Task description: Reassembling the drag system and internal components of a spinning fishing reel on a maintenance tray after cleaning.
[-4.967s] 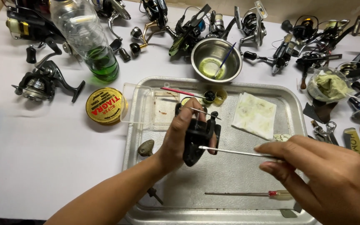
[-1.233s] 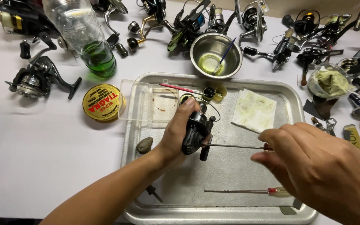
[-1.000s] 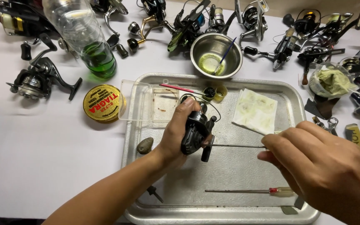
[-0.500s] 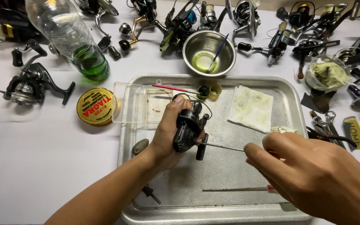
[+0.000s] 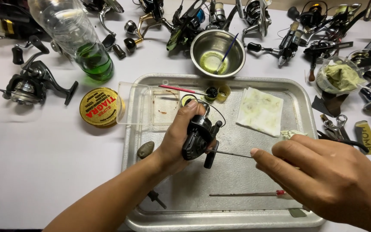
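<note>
My left hand (image 5: 176, 137) grips a black spinning fishing reel (image 5: 197, 137) above a metal tray (image 5: 159, 215), its wire bail arching over my fingers. My right hand (image 5: 323, 180) pinches a thin metal rod tool (image 5: 232, 154) whose tip meets the reel's side next to a black knob. On the tray floor below my hands lies a slim screwdriver with a red handle (image 5: 245, 194).
A folded stained tissue (image 5: 260, 111) and a clear plastic lid (image 5: 144, 105) lie on the tray. Behind it stand a steel bowl with greenish liquid (image 5: 217, 53), a bottle with green liquid (image 5: 86, 47), a yellow line spool (image 5: 101, 107) and several other reels (image 5: 28, 83).
The reel and my left hand have stayed in place over the tray. My right hand has shifted slightly left, keeping the rod's tip against the reel. The view has drifted a little.
</note>
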